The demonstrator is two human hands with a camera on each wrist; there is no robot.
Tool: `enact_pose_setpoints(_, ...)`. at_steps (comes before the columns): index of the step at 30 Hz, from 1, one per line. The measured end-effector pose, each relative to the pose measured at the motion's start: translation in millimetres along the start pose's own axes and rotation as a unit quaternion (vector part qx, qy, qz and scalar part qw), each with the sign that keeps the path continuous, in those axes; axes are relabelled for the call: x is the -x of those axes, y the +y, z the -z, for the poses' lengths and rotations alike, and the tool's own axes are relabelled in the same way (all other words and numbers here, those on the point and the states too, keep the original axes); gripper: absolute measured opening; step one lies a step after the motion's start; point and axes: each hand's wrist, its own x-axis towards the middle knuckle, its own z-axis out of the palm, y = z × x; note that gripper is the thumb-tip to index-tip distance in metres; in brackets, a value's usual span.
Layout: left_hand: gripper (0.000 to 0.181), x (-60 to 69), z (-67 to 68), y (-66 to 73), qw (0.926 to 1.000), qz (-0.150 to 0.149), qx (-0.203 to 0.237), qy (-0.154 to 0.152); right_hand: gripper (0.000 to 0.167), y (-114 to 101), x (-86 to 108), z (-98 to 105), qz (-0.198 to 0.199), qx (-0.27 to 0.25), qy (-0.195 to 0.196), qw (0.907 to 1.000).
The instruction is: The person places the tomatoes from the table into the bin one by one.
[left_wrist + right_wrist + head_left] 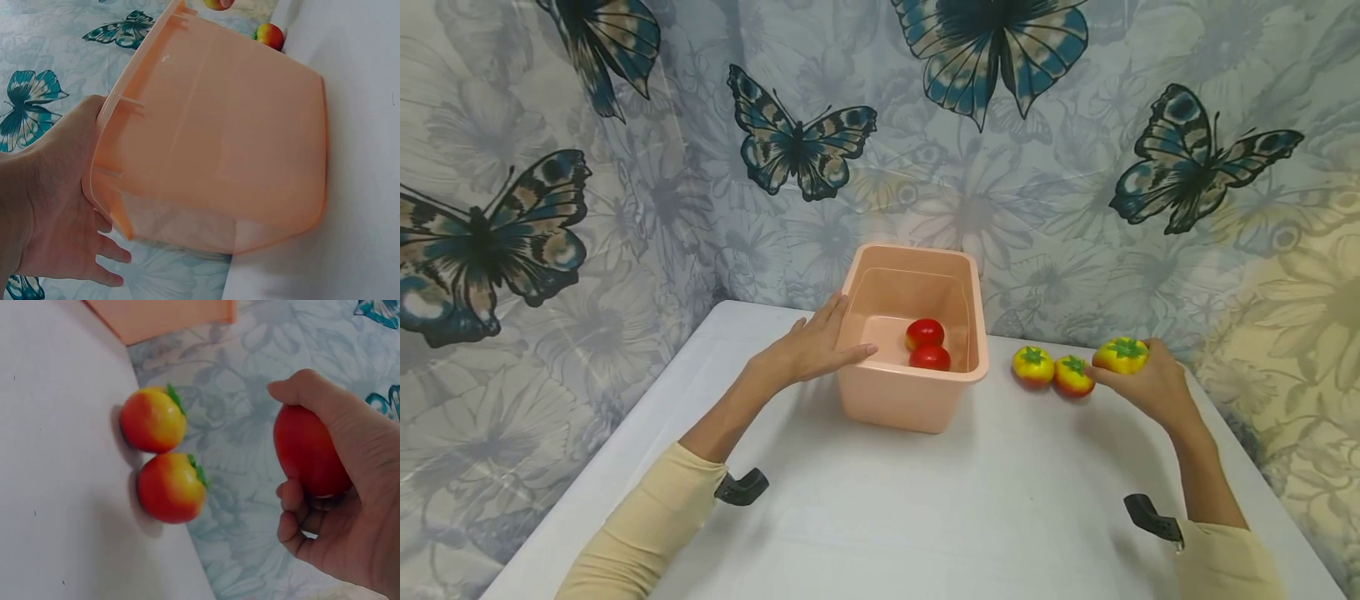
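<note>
A peach-coloured bin [895,400] stands on the white table, with two red fruits [924,333] inside. My left hand [808,346] rests on the bin's left rim, thumb over the edge and fingers along the outside; the left wrist view shows this hand [62,212] against the bin [219,131]. My right hand [1157,387] holds a yellow-red fruit with a green top [1122,356] above the table; in the right wrist view its fingers curl round the fruit [309,450]. Two similar fruits [1033,367] [171,487] lie side by side, left of that hand.
The white table [925,517] reaches back to a patterned cloth [1045,217] with butterflies, which also hangs along the left and right sides. The two loose fruits lie near the table's back edge, right of the bin.
</note>
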Motion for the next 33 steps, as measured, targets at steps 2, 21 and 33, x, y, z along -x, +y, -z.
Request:
enact_pose_setpoints(2,0.115,0.1,-0.2,0.1,1.0,0.001,0.0,0.0,0.105,-5.1,0.3,-1.7,-0.006,-0.007,0.001,1.0)
enact_pose_setpoints(21,0.115,0.3,1.6,0.8,0.9999,0.013,0.001,-0.001,0.103,-89.5,4.2,-20.1,0.054,-0.039,0.014,0.9977)
enact_pose_setpoints(33,0.114,-0.8,1.5,1.4,1.0,0.005,0.003,-0.002,0.098,-161.4,3.0,-51.8,0.117,-0.089,0.005,0.9892)
